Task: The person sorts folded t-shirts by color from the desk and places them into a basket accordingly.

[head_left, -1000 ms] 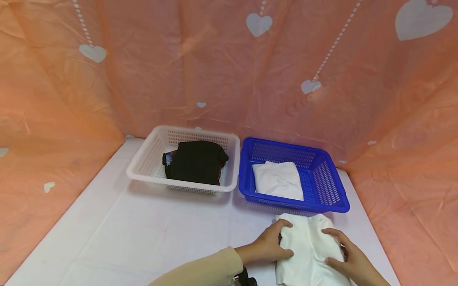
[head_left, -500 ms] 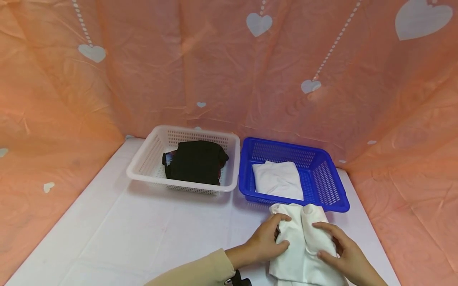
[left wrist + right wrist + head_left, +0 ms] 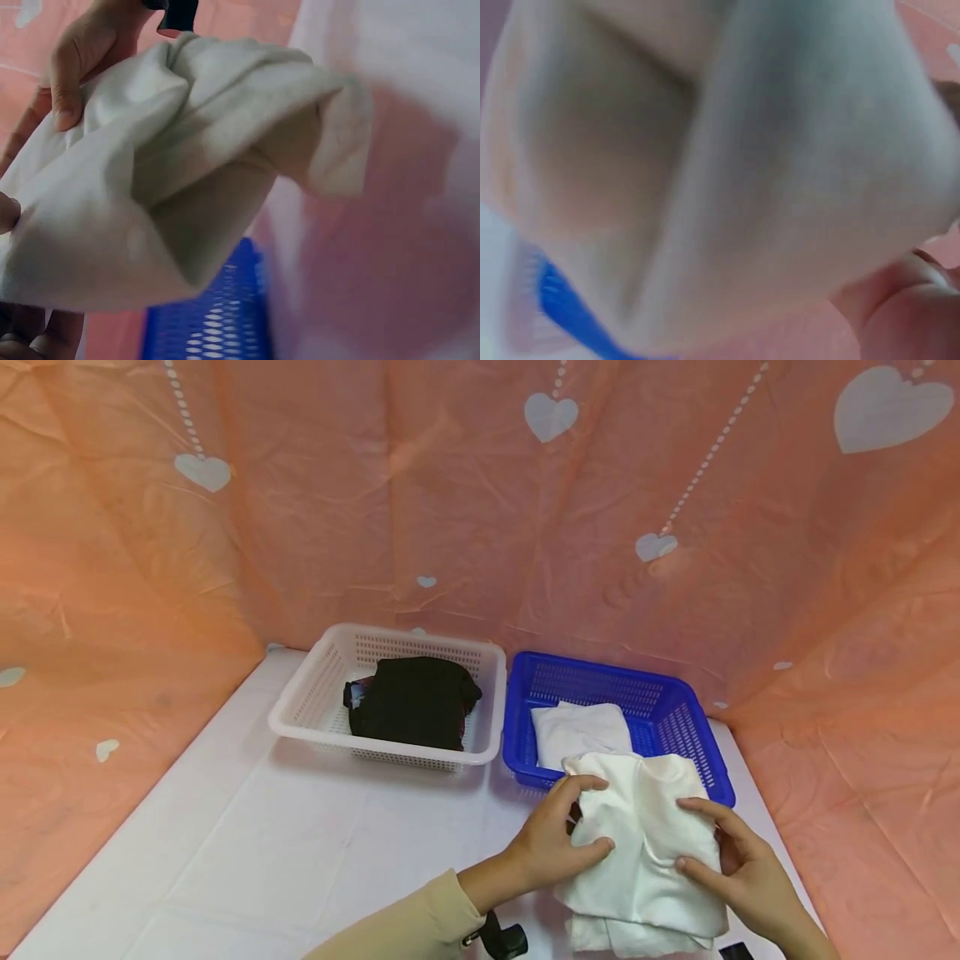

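Observation:
A folded white cloth garment (image 3: pixel 637 852) is held up between my two hands, its top edge overlapping the front of the blue basket (image 3: pixel 678 718) in the head view. My left hand (image 3: pixel 551 839) grips its left side, thumb on the near face and other fingers partly behind. On the right side my right hand (image 3: pixel 753 868) grips it likewise. In the left wrist view the cloth (image 3: pixel 202 142) hangs in loose folds above the table. Cloth (image 3: pixel 780 165) fills most of the right wrist view, blurred. Inside the blue basket lies another folded white cloth (image 3: pixel 577 731).
Left of the blue basket stands a white basket (image 3: pixel 300 727) holding folded black clothing (image 3: pixel 412 702) with a patterned piece beneath. An orange curtain (image 3: pixel 465 510) with pale hearts closes off the back and sides. White cloth covers the table (image 3: pixel 300 843).
Both hands have lifted the folded white garment up and forward, from the table in front of the blue basket to overlapping its front rim. The baskets have stayed in place.

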{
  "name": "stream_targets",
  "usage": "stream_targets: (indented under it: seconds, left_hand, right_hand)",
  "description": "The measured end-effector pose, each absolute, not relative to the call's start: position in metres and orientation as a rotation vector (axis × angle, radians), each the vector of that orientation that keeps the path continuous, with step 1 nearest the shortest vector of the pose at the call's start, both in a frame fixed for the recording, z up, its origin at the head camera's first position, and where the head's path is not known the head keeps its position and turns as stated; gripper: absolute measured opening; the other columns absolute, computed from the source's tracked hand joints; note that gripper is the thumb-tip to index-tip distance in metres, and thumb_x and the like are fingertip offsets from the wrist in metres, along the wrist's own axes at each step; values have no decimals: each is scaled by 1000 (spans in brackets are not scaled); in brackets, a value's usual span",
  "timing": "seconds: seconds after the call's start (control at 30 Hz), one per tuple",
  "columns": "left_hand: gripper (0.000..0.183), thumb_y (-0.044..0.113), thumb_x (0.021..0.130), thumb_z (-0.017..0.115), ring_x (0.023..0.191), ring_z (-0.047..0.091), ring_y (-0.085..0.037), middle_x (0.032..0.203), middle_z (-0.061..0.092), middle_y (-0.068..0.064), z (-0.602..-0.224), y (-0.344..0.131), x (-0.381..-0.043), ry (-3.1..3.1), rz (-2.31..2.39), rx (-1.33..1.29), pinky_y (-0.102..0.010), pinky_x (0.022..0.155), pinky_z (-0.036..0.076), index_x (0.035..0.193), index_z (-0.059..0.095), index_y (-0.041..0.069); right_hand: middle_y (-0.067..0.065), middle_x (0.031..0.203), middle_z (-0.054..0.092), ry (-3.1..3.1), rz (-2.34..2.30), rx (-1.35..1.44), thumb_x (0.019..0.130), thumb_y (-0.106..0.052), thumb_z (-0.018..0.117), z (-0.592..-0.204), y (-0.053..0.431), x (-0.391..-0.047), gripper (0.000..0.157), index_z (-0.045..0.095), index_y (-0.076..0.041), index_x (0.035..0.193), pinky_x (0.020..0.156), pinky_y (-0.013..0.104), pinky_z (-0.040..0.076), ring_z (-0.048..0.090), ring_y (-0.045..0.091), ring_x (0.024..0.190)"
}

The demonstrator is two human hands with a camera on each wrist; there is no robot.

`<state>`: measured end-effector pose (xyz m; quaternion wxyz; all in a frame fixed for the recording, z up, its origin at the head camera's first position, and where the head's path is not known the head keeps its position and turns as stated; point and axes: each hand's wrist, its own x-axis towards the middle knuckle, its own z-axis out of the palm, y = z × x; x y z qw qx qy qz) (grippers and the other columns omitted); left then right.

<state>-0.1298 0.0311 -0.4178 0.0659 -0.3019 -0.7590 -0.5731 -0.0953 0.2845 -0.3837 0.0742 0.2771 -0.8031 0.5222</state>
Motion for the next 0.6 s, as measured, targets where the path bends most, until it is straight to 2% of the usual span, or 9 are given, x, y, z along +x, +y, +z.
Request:
stream_targets:
  seconds: [0.1, 0.33, 0.43, 0.6]
  left_hand:
    - [60, 11, 76, 77, 84, 50, -5, 117, 56, -6, -404, 28, -136, -2236, -1678, -913, -14, 74, 46, 129, 50, 12]
    - [59, 5, 73, 76, 96, 53, -16, 122, 57, -10, -367, 22, -165, -2057, -1559, -952, -15, 76, 46, 127, 51, 5]
    - [59, 2, 74, 75, 95, 53, -18, 123, 57, -11, -351, 18, -180, -2030, -1586, -952, -16, 75, 46, 127, 51, 4]
    - [57, 0, 74, 74, 94, 51, -18, 123, 57, -12, -332, 11, -206, -1995, -1564, -938, -18, 77, 45, 126, 52, 4]
  right_hand:
    - [-7, 119, 56, -2309, 1656, 862, 67, 32, 63, -371, 279, -101, 70, 43, 12, 131, 80, 14, 50, 57, 2, 101]
    - [6, 123, 55, -1991, 1773, 1035, 62, 38, 59, -340, 268, -128, 71, 43, 17, 128, 85, 16, 49, 57, 11, 104]
    - [9, 122, 54, -1923, 1774, 1057, 63, 37, 60, -329, 263, -142, 71, 44, 15, 128, 81, 16, 51, 58, 13, 101]
    - [6, 121, 57, -1885, 1745, 993, 62, 39, 58, -314, 252, -162, 72, 50, 11, 127, 78, 16, 53, 61, 12, 99]
